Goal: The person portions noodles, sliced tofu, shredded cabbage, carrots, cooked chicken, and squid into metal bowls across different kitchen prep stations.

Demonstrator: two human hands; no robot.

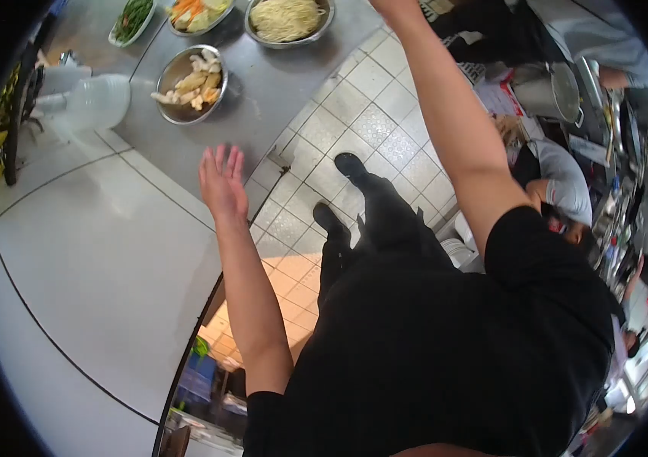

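Note:
My left hand [223,183] is held over the steel worktop [252,114], its fingers stretched out and nothing in them. Nearest to it is a small metal bowl [221,90] of pale and yellowish food chunks [193,85], whose kind I cannot make out. Farther off stand a metal bowl of noodles [286,19], a bowl of cut vegetables [198,14] with orange shreds on top, and a white dish of greens [134,21]. Only the base of my right hand [394,7] shows at the top edge; its fingers are out of frame.
A white counter [103,266] adjoins the worktop on the left, with translucent plastic containers [99,103] near its far end. Tiled floor [373,126] lies under my feet. On the right are a large metal pot [564,91], a crouching person [564,179] and crowded kitchenware.

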